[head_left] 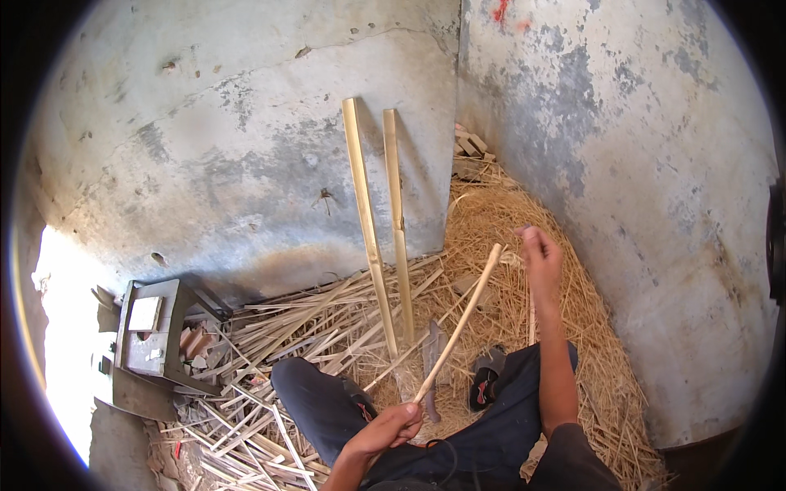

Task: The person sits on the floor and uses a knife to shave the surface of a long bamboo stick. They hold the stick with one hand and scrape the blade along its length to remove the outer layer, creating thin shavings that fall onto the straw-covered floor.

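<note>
My left hand [395,425] is closed round the lower end of a pale bamboo stick [460,325], which slants up and away to the right. Just right of the stick's far end, my right hand [542,255] is raised with its fingers curled together. Whatever those fingers may pinch is too small to make out. A knife [432,360] with a dark blade and a brownish handle lies on the floor between my feet, partly behind the stick.
Two split bamboo lengths [365,196] lean against the grey wall [221,147]. Loose bamboo strips [303,323] cover the floor on the left; shavings [499,204] heap up on the right. At the left, a small stool [155,344] lies tipped beside broken bricks [195,340].
</note>
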Available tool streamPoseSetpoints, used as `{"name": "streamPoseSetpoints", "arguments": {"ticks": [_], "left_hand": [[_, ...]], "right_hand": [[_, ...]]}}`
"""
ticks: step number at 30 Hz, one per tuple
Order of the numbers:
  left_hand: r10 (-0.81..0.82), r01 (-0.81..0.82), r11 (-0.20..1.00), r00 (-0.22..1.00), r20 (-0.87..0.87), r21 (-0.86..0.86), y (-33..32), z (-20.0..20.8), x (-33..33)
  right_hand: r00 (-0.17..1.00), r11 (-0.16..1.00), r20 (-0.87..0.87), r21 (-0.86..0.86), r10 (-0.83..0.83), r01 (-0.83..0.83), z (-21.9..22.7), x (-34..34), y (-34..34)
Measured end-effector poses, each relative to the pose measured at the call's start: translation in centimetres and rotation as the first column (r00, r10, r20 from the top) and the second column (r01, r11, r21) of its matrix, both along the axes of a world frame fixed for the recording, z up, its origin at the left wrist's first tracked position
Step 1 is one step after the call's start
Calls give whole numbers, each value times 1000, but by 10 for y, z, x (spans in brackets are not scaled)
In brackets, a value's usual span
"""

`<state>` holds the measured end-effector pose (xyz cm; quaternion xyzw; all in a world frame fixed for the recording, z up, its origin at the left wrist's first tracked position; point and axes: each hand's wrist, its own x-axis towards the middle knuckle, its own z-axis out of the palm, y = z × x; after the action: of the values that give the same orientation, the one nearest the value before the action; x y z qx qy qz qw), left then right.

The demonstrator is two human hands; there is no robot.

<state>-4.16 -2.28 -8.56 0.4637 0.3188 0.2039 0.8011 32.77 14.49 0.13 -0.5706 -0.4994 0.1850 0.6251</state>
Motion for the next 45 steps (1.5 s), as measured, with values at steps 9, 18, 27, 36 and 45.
{"name": "streamPoseSetpoints", "arguments": {"ticks": [9,18,27,36,45], "left_hand": [[310,-256,896,946,-98,363,18,18,25],[506,-243,668,842,-190,703,29,43,46],[540,-182,690,774,-331,700,30,66,53],[572,-112,653,721,-391,749,20,43,48],[560,-93,668,716,-416,738,4,36,42]], "right_hand": [[924,967,352,145,147,-209,-24,-49,-69],[667,912,680,-8,305,-410,-21,-103,-110],[635,927,732,13,247,-375,-13,-105,-112],[723,973,690,139,38,-184,-12,-82,-80],[737,977,672,107,68,-187,0,-62,-54]]}}
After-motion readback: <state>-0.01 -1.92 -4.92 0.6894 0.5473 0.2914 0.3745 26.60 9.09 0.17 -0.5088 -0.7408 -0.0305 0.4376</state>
